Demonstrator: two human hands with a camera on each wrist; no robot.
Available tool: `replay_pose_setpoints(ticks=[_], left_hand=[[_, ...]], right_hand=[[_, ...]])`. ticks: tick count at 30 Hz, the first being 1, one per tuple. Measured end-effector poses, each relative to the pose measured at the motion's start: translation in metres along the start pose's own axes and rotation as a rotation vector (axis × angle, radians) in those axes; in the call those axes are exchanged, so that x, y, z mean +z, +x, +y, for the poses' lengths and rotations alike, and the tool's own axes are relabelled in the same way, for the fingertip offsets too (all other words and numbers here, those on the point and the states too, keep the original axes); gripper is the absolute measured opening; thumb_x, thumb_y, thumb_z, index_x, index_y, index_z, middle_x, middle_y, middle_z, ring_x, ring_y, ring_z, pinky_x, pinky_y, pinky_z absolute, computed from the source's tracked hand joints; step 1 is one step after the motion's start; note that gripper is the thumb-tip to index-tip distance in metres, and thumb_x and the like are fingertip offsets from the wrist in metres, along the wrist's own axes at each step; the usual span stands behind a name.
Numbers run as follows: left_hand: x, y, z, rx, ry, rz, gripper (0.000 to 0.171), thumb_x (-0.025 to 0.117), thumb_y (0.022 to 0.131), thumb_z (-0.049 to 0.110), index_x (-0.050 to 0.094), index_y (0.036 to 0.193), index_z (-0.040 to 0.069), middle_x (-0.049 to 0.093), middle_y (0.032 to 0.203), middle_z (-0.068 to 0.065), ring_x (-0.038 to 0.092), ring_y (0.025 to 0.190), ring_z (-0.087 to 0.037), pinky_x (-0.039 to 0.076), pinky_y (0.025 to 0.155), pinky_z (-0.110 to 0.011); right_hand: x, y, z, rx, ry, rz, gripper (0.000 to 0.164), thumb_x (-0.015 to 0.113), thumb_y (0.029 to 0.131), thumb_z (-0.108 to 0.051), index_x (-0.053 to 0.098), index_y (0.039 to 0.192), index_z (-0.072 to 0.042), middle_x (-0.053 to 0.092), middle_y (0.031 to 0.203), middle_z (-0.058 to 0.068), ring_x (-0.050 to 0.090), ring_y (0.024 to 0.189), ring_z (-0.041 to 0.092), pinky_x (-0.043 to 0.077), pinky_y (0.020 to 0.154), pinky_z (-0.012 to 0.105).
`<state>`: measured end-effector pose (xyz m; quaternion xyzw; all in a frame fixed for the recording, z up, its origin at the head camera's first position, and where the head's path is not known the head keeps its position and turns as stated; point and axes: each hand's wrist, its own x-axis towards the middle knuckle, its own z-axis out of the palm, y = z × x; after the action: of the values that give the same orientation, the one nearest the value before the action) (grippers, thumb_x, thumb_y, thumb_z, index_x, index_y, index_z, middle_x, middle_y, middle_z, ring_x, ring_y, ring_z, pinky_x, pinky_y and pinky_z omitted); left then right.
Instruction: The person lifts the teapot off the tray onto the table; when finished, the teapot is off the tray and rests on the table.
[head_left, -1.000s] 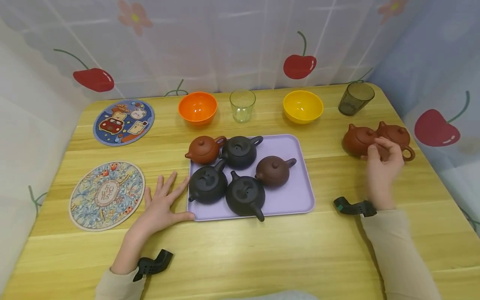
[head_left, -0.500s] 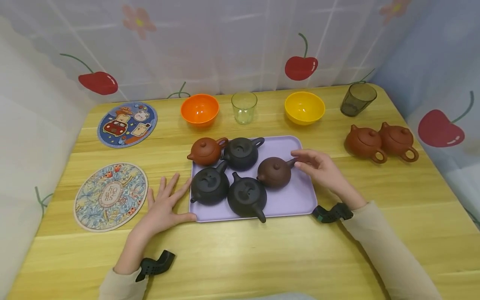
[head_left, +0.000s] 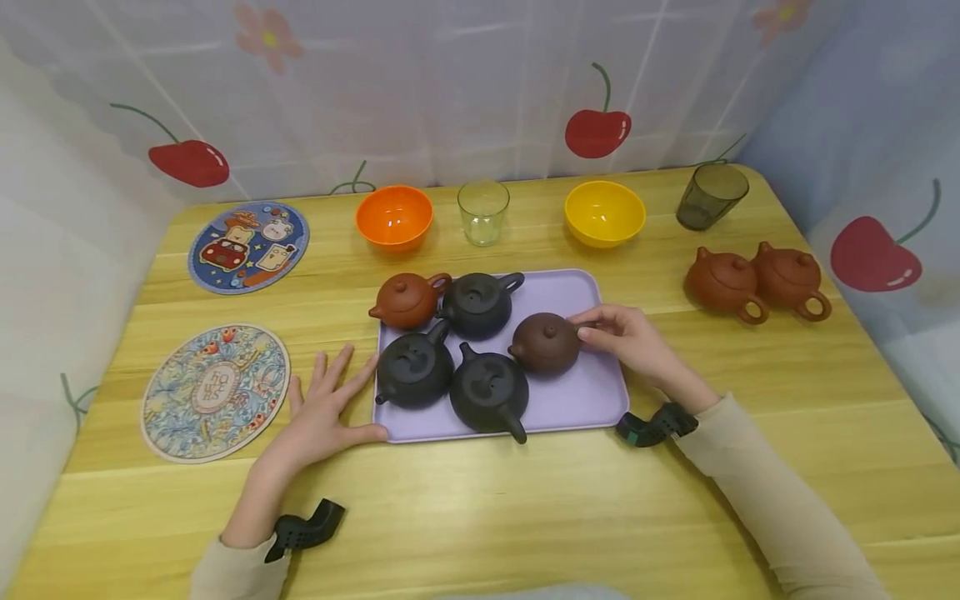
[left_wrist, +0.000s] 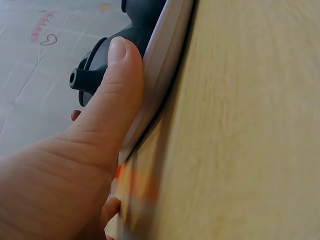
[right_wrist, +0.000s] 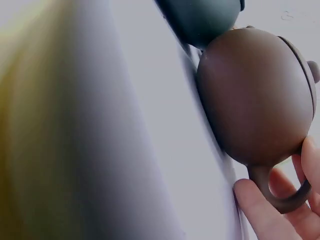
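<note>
On the lilac tray [head_left: 585,404], my right hand [head_left: 637,346] pinches the loop handle [right_wrist: 292,201] of a dark brown teapot [head_left: 546,343], fingers and thumb on either side of it. The right wrist view shows the teapot upright, its base close against the tray. My left hand [head_left: 322,425] lies spread at the tray's left edge, fingertips and thumb [left_wrist: 120,75] against the rim. Three black teapots, one behind [head_left: 480,307], one at left [head_left: 415,371] and one in front [head_left: 489,392], stand crowded beside the brown one. A reddish-brown teapot [head_left: 405,302] occupies the back left corner.
Two more reddish-brown teapots, one [head_left: 722,283] beside the other [head_left: 787,277], stand at the right. Along the back are an orange bowl [head_left: 395,218], a green glass [head_left: 483,215], a yellow bowl [head_left: 604,215] and a smoky glass [head_left: 711,198]. Two round mats, blue [head_left: 249,247] and floral [head_left: 216,392], lie left.
My right hand has left the reddish-brown teapots at the right, crossed leftward to the tray and taken the dark brown teapot's handle. The left hand stays at the tray's edge.
</note>
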<state>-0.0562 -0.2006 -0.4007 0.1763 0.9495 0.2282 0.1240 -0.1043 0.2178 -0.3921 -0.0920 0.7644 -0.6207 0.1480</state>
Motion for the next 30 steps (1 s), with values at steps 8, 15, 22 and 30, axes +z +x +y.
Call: replay_pose_setpoints(ticks=[8, 15, 22, 30], left_hand=[[0.0, 0.001, 0.0, -0.003, -0.001, 0.002, 0.091, 0.059, 0.062, 0.064, 0.017, 0.138, 0.035, 0.001, 0.145, -0.008, -0.011, 0.126, -0.038, -0.01, 0.089, -0.062], [0.002, 0.001, 0.0, -0.003, 0.003, -0.001, 0.091, 0.058, 0.062, 0.065, 0.017, 0.138, 0.035, 0.0, 0.145, -0.008, -0.012, 0.126, -0.038, -0.011, 0.089, -0.062], [0.001, 0.0, 0.0, -0.008, -0.003, -0.004, 0.091, 0.058, 0.062, 0.066, 0.017, 0.138, 0.035, 0.0, 0.145, -0.007, -0.012, 0.126, -0.038, -0.011, 0.089, -0.062], [0.0, 0.0, 0.0, -0.005, 0.0, -0.002, 0.091, 0.058, 0.063, 0.065, 0.017, 0.138, 0.034, -0.001, 0.145, -0.007, -0.013, 0.126, -0.038, -0.012, 0.089, -0.061]], right_hand=[[0.001, -0.007, -0.005, 0.083, 0.077, 0.035, 0.031, 0.063, 0.08, -0.016, 0.06, 0.104, 0.003, 0.063, 0.1, 0.006, 0.058, 0.089, 0.016, 0.046, 0.075, 0.026], [-0.008, -0.018, 0.008, 0.024, 0.38, 0.153, 0.022, 0.061, 0.08, -0.007, 0.063, 0.1, 0.002, 0.064, 0.095, 0.008, 0.061, 0.084, 0.021, 0.046, 0.073, 0.035], [-0.049, -0.025, 0.037, -0.162, 0.554, 0.44, 0.031, 0.061, 0.079, -0.003, 0.056, 0.107, 0.01, 0.06, 0.099, 0.017, 0.059, 0.088, 0.029, 0.045, 0.072, 0.041], [-0.051, -0.04, 0.012, -0.153, 0.711, 0.663, 0.029, 0.063, 0.076, 0.001, 0.059, 0.103, 0.01, 0.058, 0.095, 0.014, 0.061, 0.084, 0.023, 0.045, 0.073, 0.037]])
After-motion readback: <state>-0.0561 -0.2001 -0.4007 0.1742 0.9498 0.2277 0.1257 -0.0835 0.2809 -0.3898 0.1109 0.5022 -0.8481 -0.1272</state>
